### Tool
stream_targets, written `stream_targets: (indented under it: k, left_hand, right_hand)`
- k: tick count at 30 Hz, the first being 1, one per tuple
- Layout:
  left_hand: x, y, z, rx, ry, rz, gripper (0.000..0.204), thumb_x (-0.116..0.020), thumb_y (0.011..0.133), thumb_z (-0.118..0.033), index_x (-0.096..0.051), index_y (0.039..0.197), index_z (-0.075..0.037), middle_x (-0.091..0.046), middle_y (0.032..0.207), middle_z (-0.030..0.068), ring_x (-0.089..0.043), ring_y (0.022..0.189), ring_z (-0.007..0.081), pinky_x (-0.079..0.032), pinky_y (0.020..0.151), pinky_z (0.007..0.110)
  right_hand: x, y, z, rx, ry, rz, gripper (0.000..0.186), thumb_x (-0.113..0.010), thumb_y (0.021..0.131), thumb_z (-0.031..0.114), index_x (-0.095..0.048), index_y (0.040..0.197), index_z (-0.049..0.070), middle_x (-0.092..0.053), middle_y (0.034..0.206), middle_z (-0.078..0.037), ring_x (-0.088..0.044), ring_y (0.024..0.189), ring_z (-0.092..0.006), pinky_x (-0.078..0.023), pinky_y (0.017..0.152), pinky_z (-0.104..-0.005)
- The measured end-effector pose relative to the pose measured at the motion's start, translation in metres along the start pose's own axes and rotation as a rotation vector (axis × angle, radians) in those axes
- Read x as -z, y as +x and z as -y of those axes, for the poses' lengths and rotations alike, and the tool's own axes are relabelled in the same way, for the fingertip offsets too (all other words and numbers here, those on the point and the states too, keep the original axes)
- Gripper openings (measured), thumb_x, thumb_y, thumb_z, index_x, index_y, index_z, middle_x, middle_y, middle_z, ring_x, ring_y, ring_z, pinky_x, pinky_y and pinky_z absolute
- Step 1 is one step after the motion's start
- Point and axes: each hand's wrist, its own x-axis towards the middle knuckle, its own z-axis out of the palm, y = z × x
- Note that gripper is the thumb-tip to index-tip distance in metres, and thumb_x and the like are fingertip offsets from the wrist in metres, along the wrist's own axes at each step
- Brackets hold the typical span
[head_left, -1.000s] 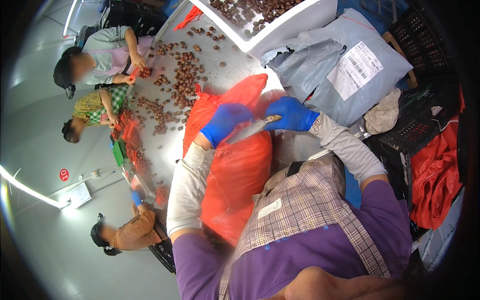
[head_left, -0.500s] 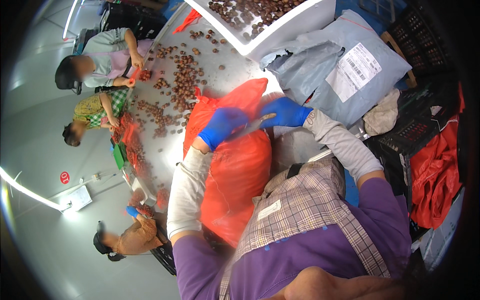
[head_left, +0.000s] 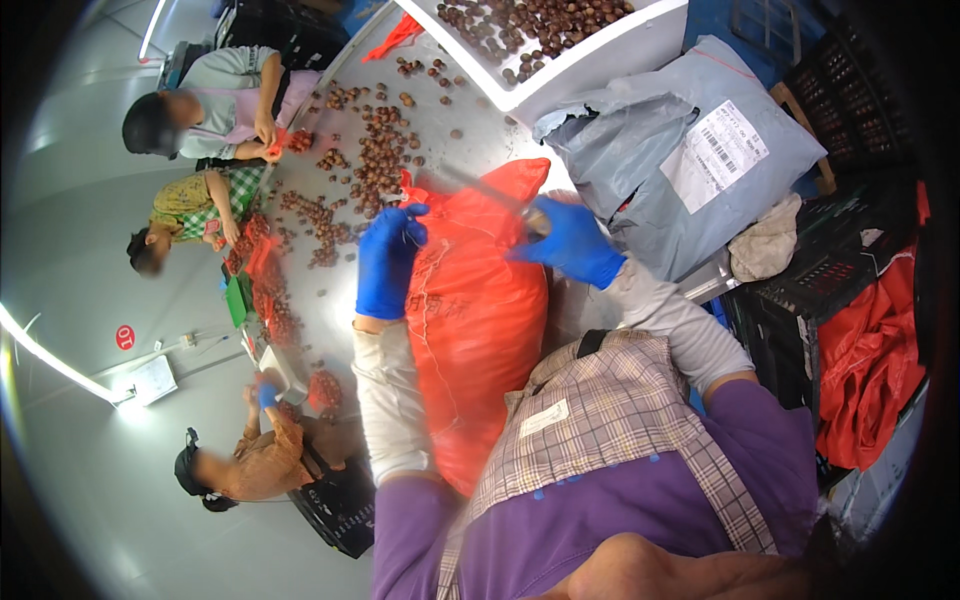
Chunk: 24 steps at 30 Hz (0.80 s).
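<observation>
A bulging red woven sack lies on the table in front of me. At its upper left edge my left hand, in a blue glove, has its fingers curled closed on the sack. My right hand, also gloved, is closed on a knife over the sack's upper right, its blade pointing up and left, blurred. A torn grey-blue plastic parcel with a label lies to the right of the sack. My fingertips are partly hidden.
Brown round nuts lie scattered on the metal table. A white foam box of nuts is at the back. Three co-workers stand along the left side. Black crates and red sacking are at right, near a pale cloth.
My hands have parted: the left moved leftward along the sack, the right slightly downward. The knife blade swung from pointing down-left to pointing up-left, uncovering more of the sack's middle.
</observation>
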Motion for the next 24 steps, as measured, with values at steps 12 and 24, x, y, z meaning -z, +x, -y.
stream_targets:
  k: [12, 24]
  left_hand:
    - [-0.013, -0.063, 0.057, 0.03, 0.132, -0.011, 0.019, -0.054, 0.085, -0.003, -0.059, 0.103, -0.001, -0.061, 0.081, 0.0039, -0.053, 0.069, 0.008, -0.042, 0.063, 0.02]
    - [-0.059, -0.051, 0.092, -0.463, 0.963, -0.115, 0.01, -0.069, 0.077, -0.01, -0.068, 0.086, -0.006, -0.064, 0.08, 0.0114, -0.063, 0.075, 0.0276, -0.049, 0.068, 0.036]
  right_hand:
    - [-0.013, -0.048, -0.019, -0.494, 0.381, -0.115, 0.022, -0.074, 0.073, 0.006, -0.056, 0.085, 0.004, -0.057, 0.07, 0.0, -0.055, 0.061, -0.0107, -0.047, 0.057, -0.0261]
    - [0.001, -0.014, -0.003, -0.418, 0.365, -0.053, 0.026, -0.075, 0.076, 0.007, -0.056, 0.092, 0.001, -0.06, 0.079, -0.002, -0.057, 0.069, -0.0099, -0.049, 0.064, -0.0265]
